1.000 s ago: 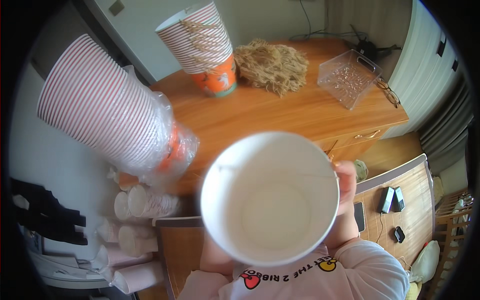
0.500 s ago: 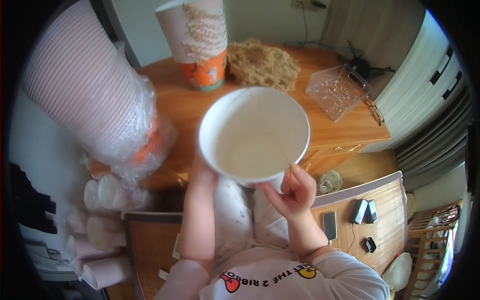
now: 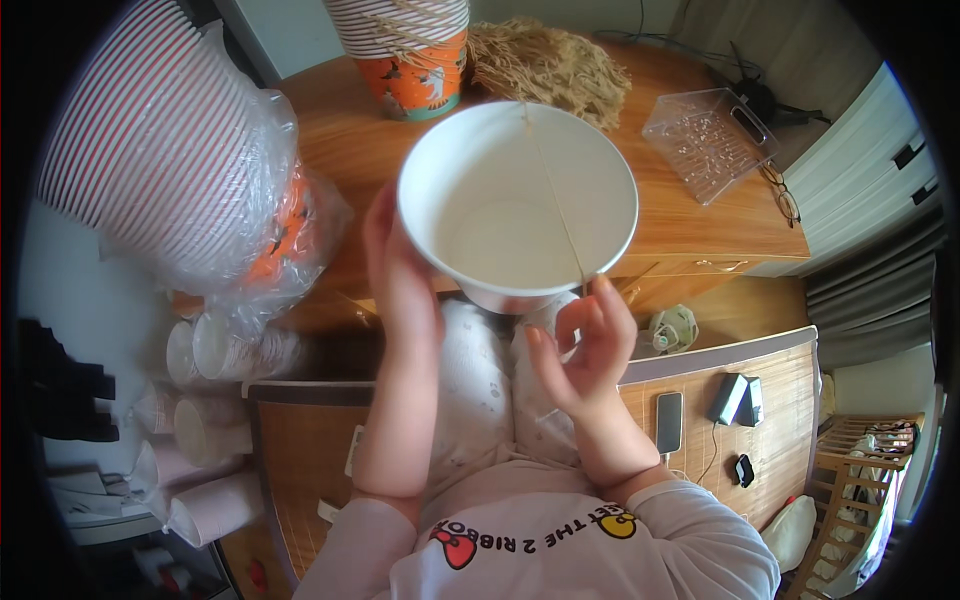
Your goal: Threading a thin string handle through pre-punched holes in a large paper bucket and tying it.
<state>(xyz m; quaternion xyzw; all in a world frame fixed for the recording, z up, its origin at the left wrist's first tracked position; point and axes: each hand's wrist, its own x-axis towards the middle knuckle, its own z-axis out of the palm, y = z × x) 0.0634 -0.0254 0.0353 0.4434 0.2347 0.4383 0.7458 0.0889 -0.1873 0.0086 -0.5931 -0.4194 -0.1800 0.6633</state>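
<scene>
A: As the left hand is wrapped against the tub, where does the tub sit?

B: Above the lap, by the near edge of the desk, its mouth facing up. That hand grasps its left wall, the fingers partly hidden.

A: And the right hand?

B: Its thumb stands apart from its fingers, with one fingertip at the near rim beside the cord. Whether it pinches the cord, I cannot tell.

A: How does the cord run?

B: Across the mouth, from far rim to near right rim.

A: What's beyond?

B: An orange stack beside a tan heap, then a tray and glasses.
</scene>
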